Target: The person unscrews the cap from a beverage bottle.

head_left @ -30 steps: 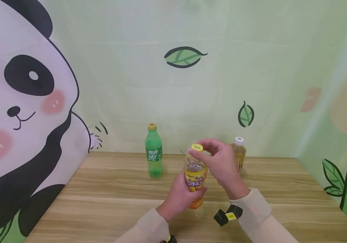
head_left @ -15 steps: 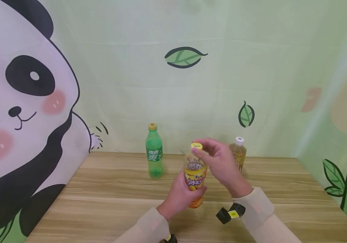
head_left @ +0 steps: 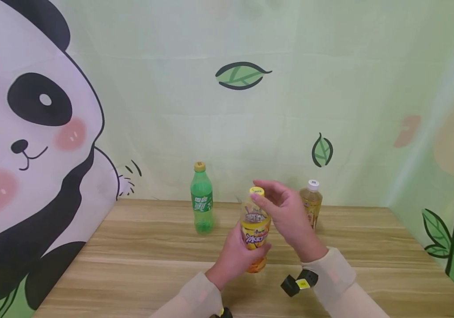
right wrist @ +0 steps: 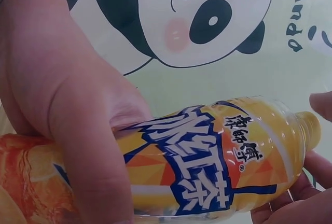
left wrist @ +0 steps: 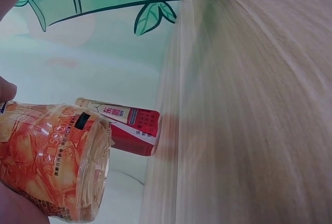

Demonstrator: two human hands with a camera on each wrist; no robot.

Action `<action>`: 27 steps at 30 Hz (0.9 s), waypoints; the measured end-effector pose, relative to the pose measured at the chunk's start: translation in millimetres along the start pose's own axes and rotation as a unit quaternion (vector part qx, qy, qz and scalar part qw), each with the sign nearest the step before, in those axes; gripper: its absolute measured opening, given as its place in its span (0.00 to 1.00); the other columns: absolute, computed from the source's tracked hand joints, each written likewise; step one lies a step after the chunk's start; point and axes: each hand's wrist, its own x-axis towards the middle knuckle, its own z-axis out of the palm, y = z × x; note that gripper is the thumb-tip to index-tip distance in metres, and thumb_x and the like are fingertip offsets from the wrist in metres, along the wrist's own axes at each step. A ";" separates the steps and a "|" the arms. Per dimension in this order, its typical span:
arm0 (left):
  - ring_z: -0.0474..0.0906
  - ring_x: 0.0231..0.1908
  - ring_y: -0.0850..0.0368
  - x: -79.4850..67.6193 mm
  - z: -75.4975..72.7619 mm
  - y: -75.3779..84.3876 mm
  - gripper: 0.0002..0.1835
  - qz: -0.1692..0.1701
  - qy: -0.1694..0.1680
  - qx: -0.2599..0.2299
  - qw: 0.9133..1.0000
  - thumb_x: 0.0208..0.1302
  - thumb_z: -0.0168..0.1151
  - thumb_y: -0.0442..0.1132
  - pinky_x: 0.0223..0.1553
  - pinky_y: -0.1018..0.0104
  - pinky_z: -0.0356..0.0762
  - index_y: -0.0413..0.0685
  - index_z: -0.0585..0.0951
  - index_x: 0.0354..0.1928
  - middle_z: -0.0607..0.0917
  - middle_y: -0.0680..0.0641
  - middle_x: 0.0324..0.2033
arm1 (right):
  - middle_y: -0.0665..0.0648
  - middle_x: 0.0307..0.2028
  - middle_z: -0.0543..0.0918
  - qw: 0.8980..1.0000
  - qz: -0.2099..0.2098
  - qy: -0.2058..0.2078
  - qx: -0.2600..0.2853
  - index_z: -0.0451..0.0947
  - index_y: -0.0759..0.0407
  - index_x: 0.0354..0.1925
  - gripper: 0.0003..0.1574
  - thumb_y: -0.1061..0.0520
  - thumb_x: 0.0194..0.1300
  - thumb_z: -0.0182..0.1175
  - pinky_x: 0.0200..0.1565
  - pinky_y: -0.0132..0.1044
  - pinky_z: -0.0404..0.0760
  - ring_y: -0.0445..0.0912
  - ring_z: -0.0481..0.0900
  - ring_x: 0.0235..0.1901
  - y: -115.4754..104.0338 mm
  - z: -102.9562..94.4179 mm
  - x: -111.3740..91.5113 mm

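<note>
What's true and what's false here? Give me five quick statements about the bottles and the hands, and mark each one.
1. The left hand grips the yellow bottle. True.
2. The right hand is at the table's edge. False: it is up by the yellow cap.
3. The green bottle stands upright on the table. True.
4. The white-capped bottle stands left of the green bottle in the head view. False: it is on the right.
5. The green bottle has a cap on. True.
</note>
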 end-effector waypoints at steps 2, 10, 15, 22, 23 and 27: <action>0.82 0.51 0.55 0.0 0.3 -0.2 0.31 -0.001 -0.001 -0.004 1.000 0.62 0.74 0.41 0.57 0.59 0.81 0.55 0.71 0.64 0.84 0.49 0.53 | 0.55 0.58 0.85 1.000 0.002 0.001 0.002 0.79 0.50 0.62 0.28 0.46 0.67 0.69 0.62 0.43 0.80 0.48 0.82 0.58 -0.1 0.0 -0.2; 0.83 0.52 0.56 0.0 3.2 -2.0 0.31 -0.005 0.002 0.015 1.000 0.62 0.74 0.41 0.57 0.57 0.82 0.58 0.71 0.64 0.84 0.52 0.53 | 0.54 0.52 0.85 0.998 0.024 0.045 -0.026 0.79 0.54 0.54 0.33 0.45 0.55 0.79 0.64 0.50 0.78 0.49 0.82 0.55 -0.1 4.0 2.3; 0.83 0.51 0.57 0.4 4.7 -3.2 0.32 0.000 0.002 0.022 1.000 0.62 0.74 0.42 0.57 0.59 0.82 0.59 0.70 0.64 0.84 0.53 0.53 | 0.56 0.47 0.86 0.996 0.037 0.073 -0.019 0.78 0.57 0.48 0.33 0.44 0.51 0.81 0.62 0.47 0.78 0.49 0.82 0.52 -1.4 5.6 2.8; 0.82 0.53 0.58 0.5 4.5 -3.9 0.33 -0.010 -0.002 0.015 1.000 0.62 0.74 0.43 0.59 0.56 0.82 0.63 0.69 0.66 0.83 0.55 0.55 | 0.56 0.46 0.86 0.995 0.039 0.086 -0.021 0.81 0.58 0.46 0.31 0.43 0.51 0.81 0.59 0.44 0.81 0.48 0.82 0.53 -4.7 5.9 1.1; 0.82 0.53 0.58 0.6 4.6 -4.0 0.33 -0.011 -0.002 0.013 1.000 0.62 0.74 0.43 0.59 0.55 0.82 0.64 0.68 0.66 0.83 0.55 0.55 | 0.56 0.46 0.86 0.995 0.039 0.087 -0.021 0.81 0.58 0.46 0.31 0.43 0.51 0.81 0.58 0.44 0.81 0.47 0.82 0.53 -5.1 6.0 0.9; 0.82 0.54 0.58 1.1 4.9 -4.6 0.33 -0.011 -0.003 0.008 1.000 0.62 0.74 0.44 0.60 0.54 0.81 0.64 0.68 0.66 0.83 0.55 0.55 | 0.56 0.46 0.87 0.995 0.037 0.093 -0.021 0.82 0.58 0.45 0.31 0.42 0.51 0.81 0.56 0.42 0.81 0.47 0.82 0.53 -5.5 5.7 0.4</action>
